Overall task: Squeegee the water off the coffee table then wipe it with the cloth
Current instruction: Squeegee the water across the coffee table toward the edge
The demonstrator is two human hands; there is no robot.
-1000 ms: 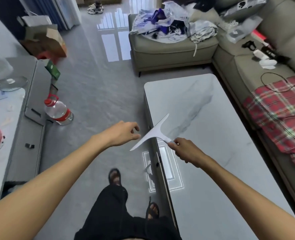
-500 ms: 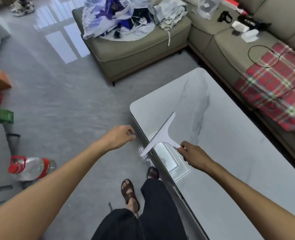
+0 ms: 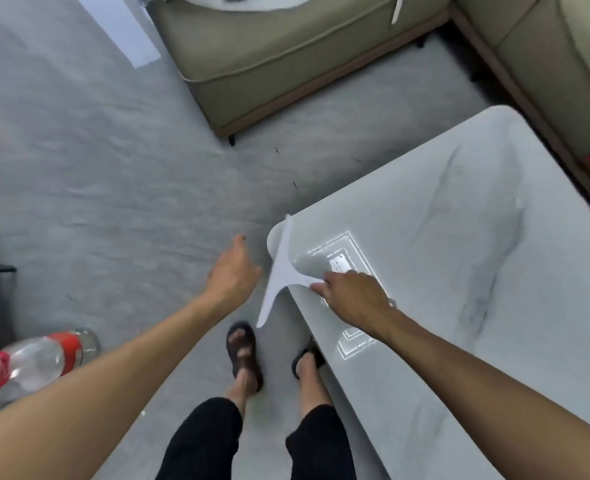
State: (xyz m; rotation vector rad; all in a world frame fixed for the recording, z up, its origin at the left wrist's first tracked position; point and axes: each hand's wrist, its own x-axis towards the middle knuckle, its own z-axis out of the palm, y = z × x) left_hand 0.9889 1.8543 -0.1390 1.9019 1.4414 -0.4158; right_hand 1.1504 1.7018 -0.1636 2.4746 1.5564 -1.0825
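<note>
The right hand (image 3: 352, 296) reaches over the near left corner of the coffee table (image 3: 459, 237) and grips the handle of the white squeegee (image 3: 283, 268). The blade crosses this corner, with its near end past the edge. The left hand (image 3: 233, 271) hovers beside the corner, fingers loose, holding nothing. A clear bottle (image 3: 40, 358) lies on the floor; its content is unclear.

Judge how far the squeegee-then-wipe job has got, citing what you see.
Done: nothing confirmable; the coffee table shows only glare. In hand: the right hand grips the squeegee, blade at the table's near corner, partly overhanging. The left hand hangs open. Left: wiping; no cloth in view.
</note>
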